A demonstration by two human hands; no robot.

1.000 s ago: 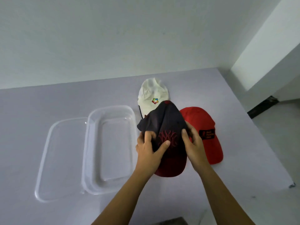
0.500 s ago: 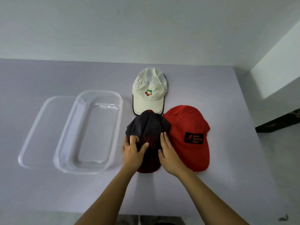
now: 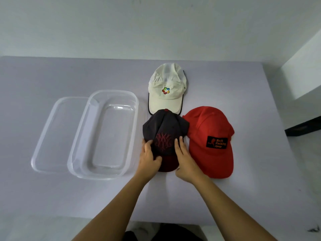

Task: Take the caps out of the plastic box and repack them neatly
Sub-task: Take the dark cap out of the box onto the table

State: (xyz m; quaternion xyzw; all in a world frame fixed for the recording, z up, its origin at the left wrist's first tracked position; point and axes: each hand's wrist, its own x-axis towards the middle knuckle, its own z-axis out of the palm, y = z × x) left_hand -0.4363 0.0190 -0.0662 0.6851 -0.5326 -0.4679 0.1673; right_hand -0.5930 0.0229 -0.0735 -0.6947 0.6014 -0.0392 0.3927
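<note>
On the table (image 3: 52, 197), left hand (image 3: 149, 160) grips the dark cap (image 3: 165, 127); right hand (image 3: 185, 160) presses it flat-fingered.

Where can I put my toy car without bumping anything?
Bare table lies left of the lid, behind the lid and plastic box toward the wall, along the near edge, and right of the red cap. It's crowded where the white cap and red cap meet the dark cap, held between the left hand and right hand.

Both bare forearms reach in over the desk's (image 3: 52, 197) near edge. The left grip (image 3: 149, 159) curls round the dark cap (image 3: 165, 126); the right grip (image 3: 185, 160) presses it with straight fingers.
</note>
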